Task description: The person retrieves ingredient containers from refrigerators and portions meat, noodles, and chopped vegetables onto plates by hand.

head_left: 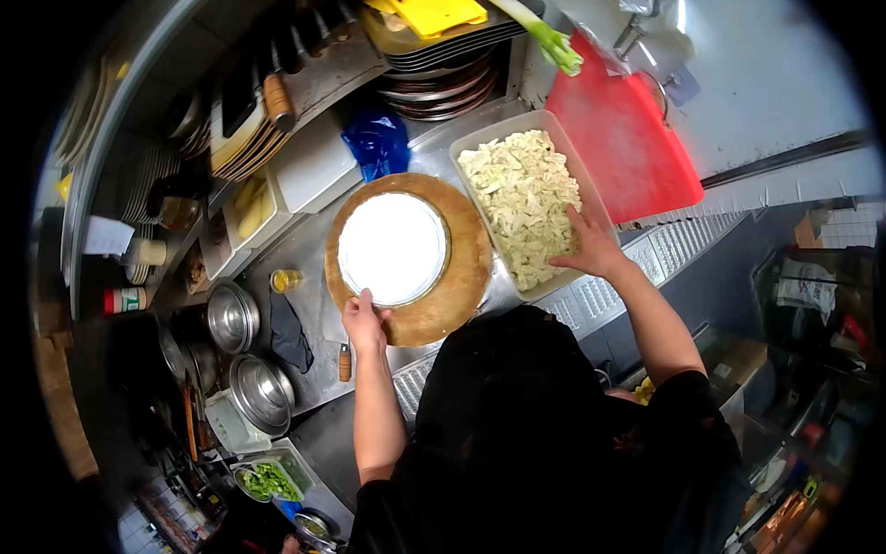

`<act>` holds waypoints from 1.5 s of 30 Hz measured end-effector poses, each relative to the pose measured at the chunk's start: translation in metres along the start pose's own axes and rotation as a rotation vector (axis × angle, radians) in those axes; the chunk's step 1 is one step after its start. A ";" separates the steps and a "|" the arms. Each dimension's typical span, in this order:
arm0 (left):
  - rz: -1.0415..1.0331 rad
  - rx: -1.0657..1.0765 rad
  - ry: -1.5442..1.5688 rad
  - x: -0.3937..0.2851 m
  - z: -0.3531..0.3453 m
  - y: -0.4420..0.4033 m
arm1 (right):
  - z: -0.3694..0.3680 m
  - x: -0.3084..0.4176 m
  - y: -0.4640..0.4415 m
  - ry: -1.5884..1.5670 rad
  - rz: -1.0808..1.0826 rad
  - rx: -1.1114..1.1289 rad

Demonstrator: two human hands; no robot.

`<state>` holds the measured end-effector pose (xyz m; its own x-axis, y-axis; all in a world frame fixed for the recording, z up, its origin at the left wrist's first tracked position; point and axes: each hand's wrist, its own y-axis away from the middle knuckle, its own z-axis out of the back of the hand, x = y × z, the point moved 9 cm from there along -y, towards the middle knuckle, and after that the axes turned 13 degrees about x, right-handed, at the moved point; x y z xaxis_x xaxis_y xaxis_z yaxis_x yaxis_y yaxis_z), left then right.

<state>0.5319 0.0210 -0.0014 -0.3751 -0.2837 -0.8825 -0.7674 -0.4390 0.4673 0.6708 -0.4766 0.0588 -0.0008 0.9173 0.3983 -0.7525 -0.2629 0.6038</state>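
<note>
A round white plate (392, 247), very bright in the light, lies on a round wooden board (469, 263). My left hand (365, 323) grips the near edge of the plate, thumb on top. To the right of the board is a rectangular tub (600, 208) full of pale chopped cauliflower (526, 198). My right hand (591, 247) rests at the right side of the cauliflower with its fingers spread. A knife with a wooden handle (345, 363) lies by the board's lower left edge, its blade partly hidden.
A red board (628, 138) stands beyond the tub. Blue plastic (377, 143) lies behind the wooden board. At left are metal bowls (261, 392), a dark cloth (290, 334) and a small yellow jar (286, 281). A shelf with stacked plates hangs over the back left.
</note>
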 end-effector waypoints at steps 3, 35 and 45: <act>-0.359 -0.260 -0.871 -0.049 -0.029 0.029 | 0.008 -0.007 0.006 0.040 0.100 -0.103; -0.267 1.062 -1.427 0.005 -0.400 0.095 | -0.033 -0.015 -0.037 -0.238 0.079 0.159; -0.454 1.033 -1.122 -0.009 -0.399 0.093 | -0.003 -0.007 -0.016 -0.408 0.200 -0.105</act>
<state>0.6717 -0.3575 0.0706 0.1549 0.6538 -0.7407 -0.7498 0.5660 0.3427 0.6810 -0.4779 0.0440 0.0904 0.6534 0.7516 -0.8264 -0.3719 0.4228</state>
